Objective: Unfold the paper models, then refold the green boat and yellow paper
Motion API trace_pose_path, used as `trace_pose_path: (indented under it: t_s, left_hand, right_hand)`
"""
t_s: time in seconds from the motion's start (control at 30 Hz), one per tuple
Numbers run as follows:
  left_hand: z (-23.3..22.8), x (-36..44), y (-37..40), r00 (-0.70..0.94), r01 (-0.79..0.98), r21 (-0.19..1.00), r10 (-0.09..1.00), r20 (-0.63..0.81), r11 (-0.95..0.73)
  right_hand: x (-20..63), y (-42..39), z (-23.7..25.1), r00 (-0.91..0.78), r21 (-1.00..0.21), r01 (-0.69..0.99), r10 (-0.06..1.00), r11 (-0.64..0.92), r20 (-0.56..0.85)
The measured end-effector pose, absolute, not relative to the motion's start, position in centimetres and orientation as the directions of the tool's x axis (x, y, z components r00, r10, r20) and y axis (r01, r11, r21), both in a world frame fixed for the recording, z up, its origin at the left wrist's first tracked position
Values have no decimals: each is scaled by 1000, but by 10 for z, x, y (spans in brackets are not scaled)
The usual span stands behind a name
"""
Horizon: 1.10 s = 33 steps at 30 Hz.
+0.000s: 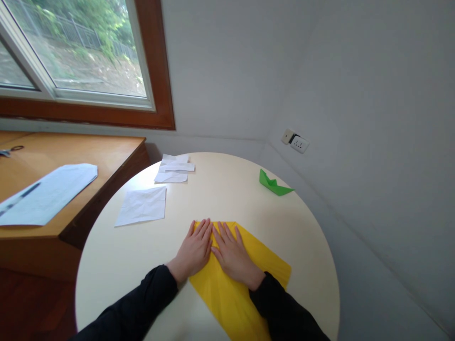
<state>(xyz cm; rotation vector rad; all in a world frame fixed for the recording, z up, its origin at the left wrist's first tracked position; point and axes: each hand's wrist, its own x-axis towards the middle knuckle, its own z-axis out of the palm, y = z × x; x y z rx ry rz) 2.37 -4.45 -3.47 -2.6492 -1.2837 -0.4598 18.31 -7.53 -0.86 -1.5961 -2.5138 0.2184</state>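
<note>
Two black sleeves reach in from the bottom edge (both cut off there), and the left hand and right hand lie palm-down, side by side, fingers flat and gripping nothing, on one yellow paper sheet near the front of the round worktop. One green paper boat sits well apart; one creased white sheet and a small white stack whose count is unclear lie to the left.

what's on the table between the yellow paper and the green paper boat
Nothing: in the head view the stretch of round table between the yellow paper and the green paper boat is bare.
</note>
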Motion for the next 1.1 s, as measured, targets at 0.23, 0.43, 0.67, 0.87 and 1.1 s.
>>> trace_pose_path:
  t_s: [0.23,0.43,0.67,0.87,1.1]
  left_hand:
    - [-34,25,-48,549,817,-33,758,352,-576]
    - [-29,29,-51,485,864,-33,814,319,-502]
    - [-15,31,-51,437,898,-77,853,287,-434]
    - [-8,18,-56,501,866,-135,829,249,-482]
    - [-14,-9,-77,531,845,-120,793,297,-521]
  right_hand:
    - [193,-72,-5,-457,-220,865,889,451,25]
    - [220,-74,8,-364,-79,928,931,365,31]
    - [217,-119,15,-295,8,956,955,295,45]
    - [196,-137,-6,-170,-25,985,980,168,-104]
    - [199,-105,0,-218,-73,975,971,211,-99]
